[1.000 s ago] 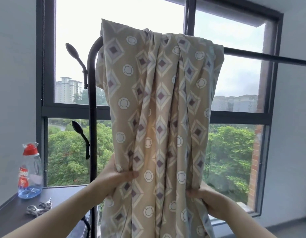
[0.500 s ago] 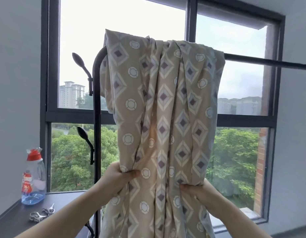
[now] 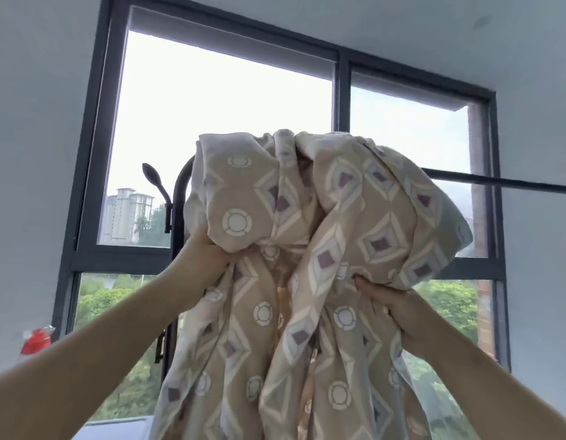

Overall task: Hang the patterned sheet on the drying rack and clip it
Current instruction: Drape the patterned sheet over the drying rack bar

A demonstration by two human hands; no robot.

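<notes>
head view: patterned sheet [image 3: 284, 328] hangs over the top bar of the drying rack [image 3: 504, 186], its upper part bunched into a bulge just above both hands. left hand [image 3: 208, 254] grips a gathered fold at the sheet's left side, beside the rack's upright. right hand [image 3: 394, 301] holds the underside of the bulge on the right, fingers curled into the fabric.

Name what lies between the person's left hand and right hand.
In the head view, gathered folds of the patterned sheet fill the stretch between the left hand and the right hand. Both hands hold it below the rack bar.
</notes>
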